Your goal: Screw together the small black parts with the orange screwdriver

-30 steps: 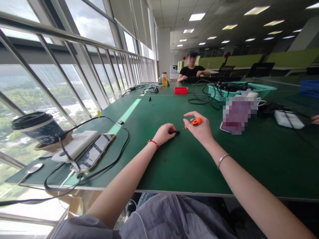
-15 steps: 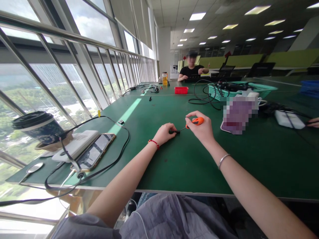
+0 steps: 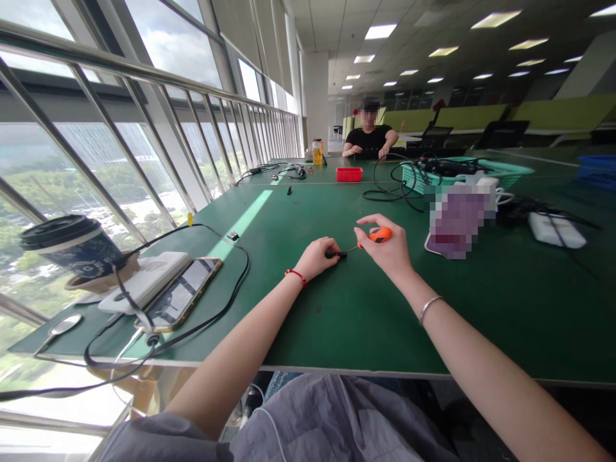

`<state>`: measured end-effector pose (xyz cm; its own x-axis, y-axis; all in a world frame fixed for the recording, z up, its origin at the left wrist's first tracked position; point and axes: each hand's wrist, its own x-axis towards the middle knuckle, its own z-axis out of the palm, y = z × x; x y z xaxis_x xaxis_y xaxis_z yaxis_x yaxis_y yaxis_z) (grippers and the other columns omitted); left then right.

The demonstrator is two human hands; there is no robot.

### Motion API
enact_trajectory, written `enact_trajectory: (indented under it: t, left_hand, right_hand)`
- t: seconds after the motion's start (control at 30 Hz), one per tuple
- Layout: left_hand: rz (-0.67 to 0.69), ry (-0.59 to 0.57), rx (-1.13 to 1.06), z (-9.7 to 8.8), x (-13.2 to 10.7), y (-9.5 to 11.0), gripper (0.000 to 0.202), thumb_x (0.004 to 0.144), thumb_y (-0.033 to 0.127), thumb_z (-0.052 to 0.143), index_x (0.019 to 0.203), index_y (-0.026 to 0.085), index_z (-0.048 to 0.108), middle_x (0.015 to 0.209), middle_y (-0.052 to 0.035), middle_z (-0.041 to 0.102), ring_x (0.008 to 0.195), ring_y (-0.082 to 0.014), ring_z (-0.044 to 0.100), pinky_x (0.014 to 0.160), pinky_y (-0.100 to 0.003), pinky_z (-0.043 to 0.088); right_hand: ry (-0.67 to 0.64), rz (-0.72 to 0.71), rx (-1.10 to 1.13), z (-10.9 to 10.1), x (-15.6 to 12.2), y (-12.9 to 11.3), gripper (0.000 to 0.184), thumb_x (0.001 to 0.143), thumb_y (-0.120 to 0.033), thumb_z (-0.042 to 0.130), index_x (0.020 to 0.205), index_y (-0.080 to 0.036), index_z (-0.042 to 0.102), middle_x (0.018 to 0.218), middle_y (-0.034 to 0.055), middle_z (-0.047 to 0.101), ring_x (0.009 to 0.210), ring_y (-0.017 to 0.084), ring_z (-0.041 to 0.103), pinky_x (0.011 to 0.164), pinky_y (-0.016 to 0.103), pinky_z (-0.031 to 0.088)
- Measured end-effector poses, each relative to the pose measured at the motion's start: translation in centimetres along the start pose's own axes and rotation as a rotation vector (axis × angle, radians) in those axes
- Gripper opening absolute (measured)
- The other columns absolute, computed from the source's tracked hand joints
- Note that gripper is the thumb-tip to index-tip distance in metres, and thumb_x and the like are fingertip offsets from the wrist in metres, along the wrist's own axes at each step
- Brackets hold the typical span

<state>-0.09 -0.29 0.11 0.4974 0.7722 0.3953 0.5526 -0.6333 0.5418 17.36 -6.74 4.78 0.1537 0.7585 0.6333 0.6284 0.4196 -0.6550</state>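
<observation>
My left hand (image 3: 318,258), with a red bracelet at the wrist, rests on the green table (image 3: 308,321). Its fingers pinch a small black part (image 3: 342,254) whose kind I cannot make out, as the fingertips cover much of it. In my right hand (image 3: 389,247) lies a screwdriver with an orange and black handle (image 3: 382,235). The thumb and palm grip the handle, while the index finger arches away from it. The thin metal shaft points left, its tip at the black part. Whether the tip sits in a screw is too small to tell.
Left, a cup (image 3: 74,247), a white power bank (image 3: 144,280), a phone (image 3: 185,294) and looping black cables lie near the edge. Ahead stand a red tray (image 3: 349,174) and a green basket (image 3: 510,170) of cables. Another phone (image 3: 457,224) leans right. A person sits across.
My right index finger has shifted slightly on the screwdriver; my left hand stays put. The person across has lowered a hand to the table. A hand at the right edge has left view.
</observation>
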Motion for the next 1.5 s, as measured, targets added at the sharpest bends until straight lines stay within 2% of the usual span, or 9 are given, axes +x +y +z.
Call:
enact_trajectory:
  t: [0.17,0.33,0.4,0.53,0.67,0.83,1.03,1.3,1.5]
  left_hand:
    - [-0.003,-0.003,0.009,-0.1,0.0,0.1,0.004,0.072,0.015,0.061,0.075,0.016,0.063,0.081,-0.0025,0.063,0.075,-0.0141,0.059,0.073,-0.027,0.050]
    - [0.001,-0.003,0.012,-0.1,0.0,0.2,0.004,0.071,0.014,0.062,0.075,0.016,0.063,0.080,-0.0024,0.063,0.075,-0.0142,0.059,0.072,-0.027,0.050]
    - [0.003,-0.006,0.007,-0.1,0.0,0.1,0.004,0.071,0.014,0.062,0.075,0.016,0.063,0.080,-0.0025,0.062,0.075,-0.0142,0.059,0.073,-0.027,0.050]
    - [0.014,-0.015,-0.006,-0.1,0.0,0.1,0.005,0.072,0.014,0.061,0.076,0.016,0.064,0.081,-0.0025,0.063,0.076,-0.0138,0.059,0.074,-0.027,0.050]
    - [0.014,-0.017,-0.011,-0.2,0.0,0.2,0.005,0.072,0.013,0.062,0.076,0.016,0.064,0.080,-0.0025,0.062,0.075,-0.0136,0.060,0.075,-0.027,0.051]
    - [0.024,-0.022,-0.018,-0.2,0.0,0.0,0.004,0.072,0.014,0.062,0.076,0.015,0.064,0.080,-0.0027,0.062,0.074,-0.0136,0.059,0.075,-0.027,0.050]
    - [0.034,-0.025,-0.033,-0.1,0.0,-0.3,0.002,0.074,0.016,0.063,0.075,0.015,0.064,0.080,-0.0029,0.061,0.075,-0.0143,0.059,0.075,-0.028,0.050]
    - [0.005,-0.036,-0.162,-0.2,0.0,-0.3,0.005,0.076,0.019,0.065,0.074,0.014,0.063,0.079,-0.0031,0.063,0.075,-0.0140,0.059,0.078,-0.029,0.050]
    - [-0.056,-0.059,-0.331,0.1,0.2,-0.8,0.009,0.074,0.019,0.066,0.072,0.013,0.060,0.081,-0.0043,0.067,0.076,-0.0140,0.062,0.079,-0.030,0.052]
  right_hand:
    - [-0.013,-0.006,0.019,0.0,0.0,-0.1,0.021,0.074,-0.036,0.059,0.088,-0.022,0.065,0.057,-0.0035,0.052,0.053,0.013,0.048,0.056,0.027,0.040]
    - [0.097,-0.108,0.062,0.2,0.3,0.3,0.058,0.066,-0.038,0.067,0.120,-0.021,0.053,0.084,0.0009,0.059,0.069,0.016,0.056,0.068,0.030,0.047]
    - [0.111,-0.094,0.045,0.2,0.2,0.2,0.064,0.065,-0.041,0.068,0.123,-0.020,0.050,0.082,0.0002,0.059,0.068,0.016,0.057,0.067,0.030,0.047]
    - [0.055,0.015,0.002,0.0,0.0,-0.2,0.039,0.071,-0.048,0.063,0.100,-0.022,0.062,0.055,-0.0051,0.050,0.054,0.014,0.049,0.060,0.028,0.042]
    - [0.028,0.039,0.022,-0.1,-0.1,-0.4,0.026,0.073,-0.046,0.061,0.081,-0.022,0.065,0.054,-0.0027,0.052,0.052,0.013,0.046,0.056,0.026,0.039]
    - [0.032,0.007,0.032,0.0,-0.1,-0.3,0.024,0.073,-0.040,0.060,0.086,-0.021,0.066,0.062,-0.0012,0.056,0.054,0.014,0.050,0.056,0.027,0.039]
    - [0.126,-0.053,0.067,0.2,0.1,0.2,0.054,0.069,-0.038,0.066,0.118,-0.019,0.053,0.080,0.0003,0.059,0.066,0.016,0.056,0.065,0.029,0.045]
    - [0.009,0.009,0.020,0.1,0.0,-0.1,0.025,0.076,-0.045,0.058,0.081,-0.021,0.063,0.054,-0.0029,0.052,0.052,0.013,0.048,0.056,0.026,0.037]
    - [-0.008,-0.017,0.041,0.0,0.0,-0.3,0.020,0.076,-0.039,0.057,0.075,-0.021,0.064,0.052,-0.0027,0.052,0.050,0.013,0.047,0.055,0.026,0.037]
